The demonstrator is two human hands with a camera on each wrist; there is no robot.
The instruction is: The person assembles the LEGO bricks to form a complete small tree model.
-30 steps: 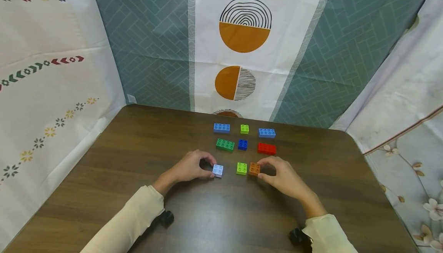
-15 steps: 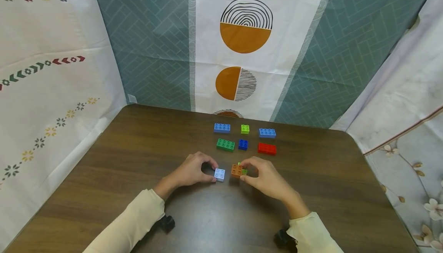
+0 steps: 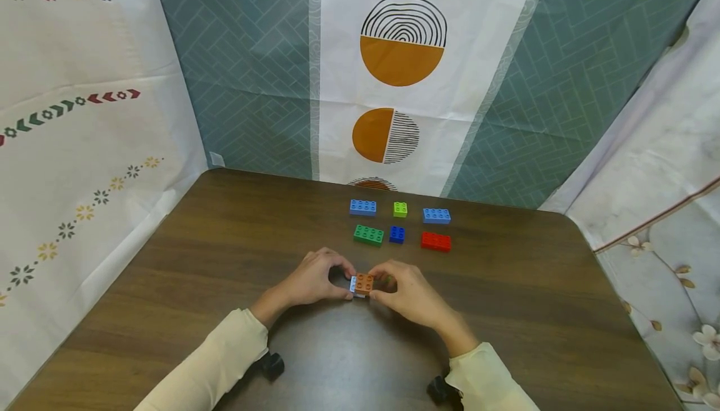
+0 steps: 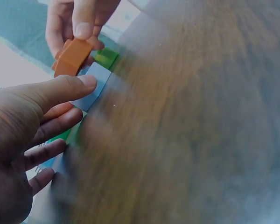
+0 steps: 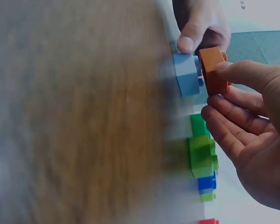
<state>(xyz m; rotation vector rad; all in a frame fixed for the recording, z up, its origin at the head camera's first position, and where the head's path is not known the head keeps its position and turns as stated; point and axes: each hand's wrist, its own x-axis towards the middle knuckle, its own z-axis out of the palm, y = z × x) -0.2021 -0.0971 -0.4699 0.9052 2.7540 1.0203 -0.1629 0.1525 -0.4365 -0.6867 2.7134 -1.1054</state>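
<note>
Shifted leftward: one orange brick (image 3: 364, 283) in right grip (image 3: 412, 292), over one pale-blue brick (image 5: 186, 77) in left grip (image 3: 309, 281)

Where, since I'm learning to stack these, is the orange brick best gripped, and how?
Pinch the orange brick, I'd say, by its flat near and far walls, from the right: the left hand holds the pale blue brick from the left. Top and underside should stay free: its studs face up, and pale blue studs lie below.

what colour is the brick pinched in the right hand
Orange; the brick in the right hand shows best in the right wrist view.
</note>
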